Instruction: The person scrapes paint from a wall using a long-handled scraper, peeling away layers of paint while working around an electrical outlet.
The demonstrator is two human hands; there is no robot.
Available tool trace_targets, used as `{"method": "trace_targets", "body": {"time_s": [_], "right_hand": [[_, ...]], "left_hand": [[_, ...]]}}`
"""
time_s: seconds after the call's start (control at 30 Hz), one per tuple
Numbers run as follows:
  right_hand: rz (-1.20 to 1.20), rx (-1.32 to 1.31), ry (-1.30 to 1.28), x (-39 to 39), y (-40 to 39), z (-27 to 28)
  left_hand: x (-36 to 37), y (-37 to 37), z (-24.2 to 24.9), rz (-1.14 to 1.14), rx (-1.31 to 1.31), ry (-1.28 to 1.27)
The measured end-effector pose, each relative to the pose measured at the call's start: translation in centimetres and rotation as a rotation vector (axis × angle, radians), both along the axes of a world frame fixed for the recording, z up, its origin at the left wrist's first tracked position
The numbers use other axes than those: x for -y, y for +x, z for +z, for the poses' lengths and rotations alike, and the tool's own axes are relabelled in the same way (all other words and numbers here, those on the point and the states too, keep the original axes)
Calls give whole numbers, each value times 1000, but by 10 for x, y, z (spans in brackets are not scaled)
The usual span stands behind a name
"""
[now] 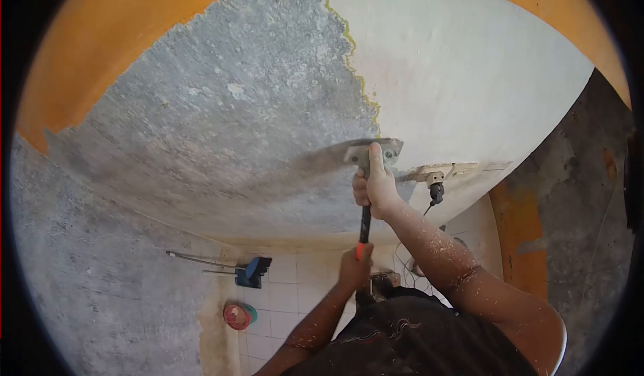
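I hold a long-handled scraper [365, 223] against the wall in front of me. My right hand [377, 181] is closed round the upper handle, just under the wide metal head, with its thumb laid up against the head. Lower down, my left hand [355, 266] wraps the red and black grip. The blade edge touches the wall at the lower end of the line between bare grey plaster [235, 94] on the left and white paint [463, 67] on the right. Pale flakes dot both forearms.
A socket with a black plug [437, 192] and hanging cord sits right of the scraper. On the tiled floor [282, 297] are a dustpan and brush [251, 272] and a red bucket [237, 315] beside a green one. Orange paint [87, 47] borders the wall.
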State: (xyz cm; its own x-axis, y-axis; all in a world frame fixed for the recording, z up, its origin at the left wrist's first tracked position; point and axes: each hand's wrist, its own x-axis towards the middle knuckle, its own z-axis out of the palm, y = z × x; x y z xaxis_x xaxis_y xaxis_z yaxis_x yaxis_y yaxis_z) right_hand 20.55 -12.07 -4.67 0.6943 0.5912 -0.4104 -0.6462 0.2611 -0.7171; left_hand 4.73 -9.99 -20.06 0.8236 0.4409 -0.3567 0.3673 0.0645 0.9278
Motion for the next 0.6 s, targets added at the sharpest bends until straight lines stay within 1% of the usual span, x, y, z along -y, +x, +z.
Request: {"method": "trace_targets", "body": {"time_s": [0.03, 0.1, 0.17, 0.2, 0.23, 0.27, 0.3, 0.37, 0.4, 0.5, 0.53, 0.57, 0.6], "right_hand": [[0, -6, -11, 1, 0, -3], [-30, 21, 22, -3, 0, -10], [-34, 71, 15, 0, -3, -28], [-1, 40, -61, 2, -4, -40], [27, 13, -134, 1, -3, -37], [24, 28, -121, 1, -2, -33], [19, 30, -125, 0, -2, -18], [19, 112, 72, -5, 1, 15], [-3, 101, 82, -5, 1, 32], [-9, 94, 20, -3, 1, 11], [-23, 96, -17, -2, -2, -12], [-23, 101, -12, 0, -3, -27], [5, 67, -65, 1, -3, -40]], "left_hand": [[-6, 0, 12, -6, -16, 10], [-7, -2, 8, -5, 27, 1], [3, -5, -1, -16, 12, 210], [9, -8, -11, -16, 19, 215], [15, -10, -21, 10, 60, 144], [16, -9, -31, 31, 100, 72], [9, -3, -21, 27, 102, 67], [-10, 6, 22, 7, 41, 122], [-15, 10, 39, 13, 110, 85], [-11, 6, 25, -14, 39, 85], [-2, 0, 15, 3, 14, 185], [5, -6, -6, 3, 20, 190], [9, -11, -31, 2, -3, 91]]}}
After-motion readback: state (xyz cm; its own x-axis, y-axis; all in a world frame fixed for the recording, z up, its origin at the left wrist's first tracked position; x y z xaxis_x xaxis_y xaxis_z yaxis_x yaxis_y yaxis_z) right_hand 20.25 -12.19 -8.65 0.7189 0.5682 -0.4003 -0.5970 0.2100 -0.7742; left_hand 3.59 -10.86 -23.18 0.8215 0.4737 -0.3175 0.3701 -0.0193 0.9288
